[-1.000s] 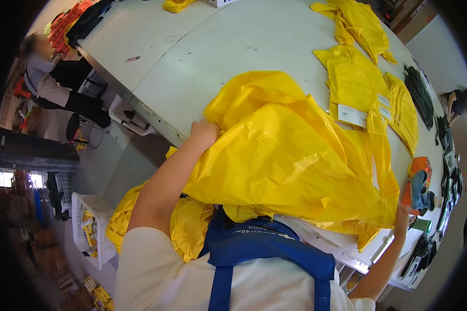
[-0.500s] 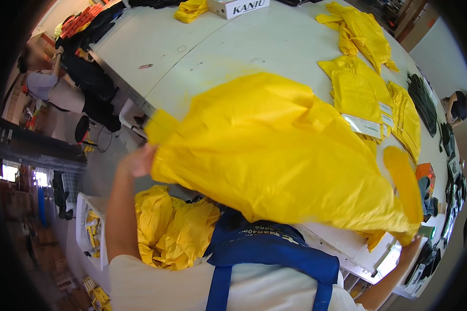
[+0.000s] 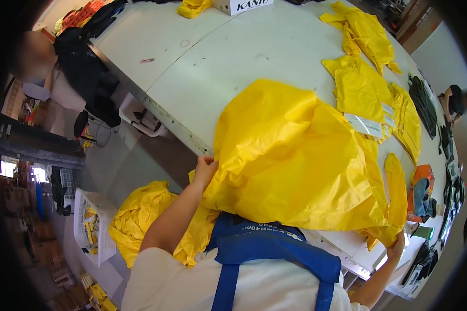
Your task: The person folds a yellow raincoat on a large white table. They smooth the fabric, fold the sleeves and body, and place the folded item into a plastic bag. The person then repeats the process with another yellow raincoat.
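A large, shiny yellow garment of thin waterproof-looking cloth billows above the near part of the table, in front of my chest. My left hand is closed on its left edge, the fingers pinching the cloth beside the table's edge. At the lower right, my right hand grips the opposite end; its fingers are partly covered by the cloth. A long, sleeve-like strip of the garment lies just above that hand. To the left of my body, beside my left forearm, a heap of crumpled yellow garments hangs low.
Folded yellow garments lie on the right of the pale table, some with white labels. A white box stands at the far edge. A white plastic basket sits at lower left. Other people are at the left and right.
My left hand has moved right and inward, drawing the garment's left edge along. The cloth has bunched up and billowed. My right hand has shifted slightly left and still grips it.
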